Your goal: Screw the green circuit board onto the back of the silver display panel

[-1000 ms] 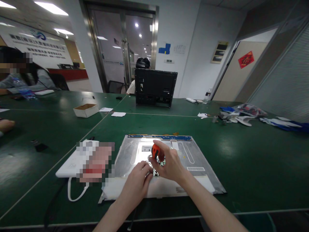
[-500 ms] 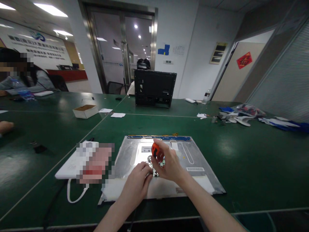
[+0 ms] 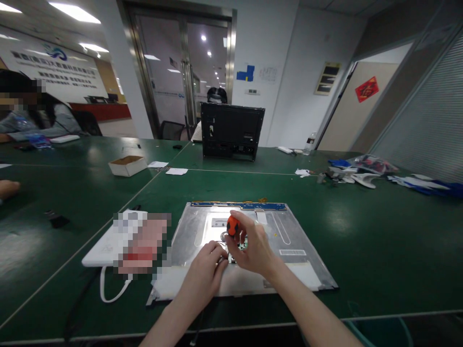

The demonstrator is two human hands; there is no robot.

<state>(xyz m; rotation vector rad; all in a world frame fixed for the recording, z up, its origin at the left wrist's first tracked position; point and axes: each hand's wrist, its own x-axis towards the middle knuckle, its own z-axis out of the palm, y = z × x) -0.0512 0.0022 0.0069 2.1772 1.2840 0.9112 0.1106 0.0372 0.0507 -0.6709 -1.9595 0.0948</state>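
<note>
A flat LCD panel [image 3: 253, 284] lies back side up on the green table, its blue circuit strip [image 3: 238, 206] along the far edge. My right hand [image 3: 255, 243] is closed around the orange and black handle of a screwdriver [image 3: 233, 225], held upright over the panel's middle. The tip is hidden by my fingers. Just left of it, my left hand [image 3: 208, 265] rests on the panel, fingers pressed together near the shaft. What they grip, if anything, is hidden. Between the hands, part of a small green circuit board [image 3: 243, 242] shows.
Left of the panel sit a white device [image 3: 104, 246] with a white cable and a blurred reddish item [image 3: 144, 241]. Farther off are an open box [image 3: 127, 166], a black monitor [image 3: 233, 132] with a person behind it, and bags [image 3: 372, 165]. Another person's hand [image 3: 7, 189] rests far left.
The screwdriver handle has turned in my right hand, showing a different part of its orange and black pattern. Both hands stay in nearly the same place.
</note>
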